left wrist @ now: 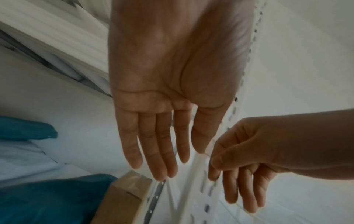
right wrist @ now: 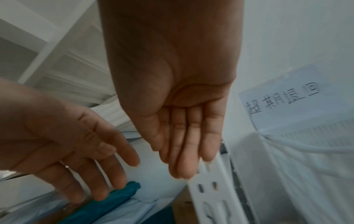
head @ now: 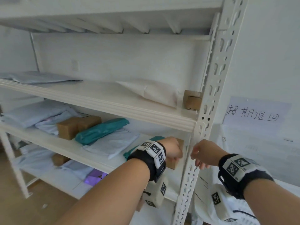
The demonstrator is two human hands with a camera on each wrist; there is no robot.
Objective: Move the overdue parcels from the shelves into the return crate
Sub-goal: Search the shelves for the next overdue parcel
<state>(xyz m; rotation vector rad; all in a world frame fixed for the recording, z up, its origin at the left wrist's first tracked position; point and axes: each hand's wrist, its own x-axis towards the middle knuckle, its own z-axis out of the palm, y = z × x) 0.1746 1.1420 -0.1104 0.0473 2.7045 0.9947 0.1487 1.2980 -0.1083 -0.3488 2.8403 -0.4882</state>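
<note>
A small cardboard box (head: 172, 164) stands at the right end of the lower shelf, partly on a teal bag (left wrist: 47, 197). My left hand (head: 175, 153) is over it, fingers straight, with the fingertips (left wrist: 162, 174) close to the box (left wrist: 126, 195); whether they touch it is unclear. My right hand (head: 197, 159) hangs empty beside the shelf's upright post (head: 191, 172), its fingers (right wrist: 184, 166) relaxed and nearly straight. The white mesh return crate (head: 240, 143) stands to the right under a handwritten paper sign (head: 253, 114).
More parcels lie on the shelves: a long teal bag (head: 102, 129), two cardboard boxes (head: 78, 127), pale poly bags (head: 112, 143), and on the shelf above a white bag (head: 151, 93) and a small box (head: 192, 99). The post separates the shelf from the crate.
</note>
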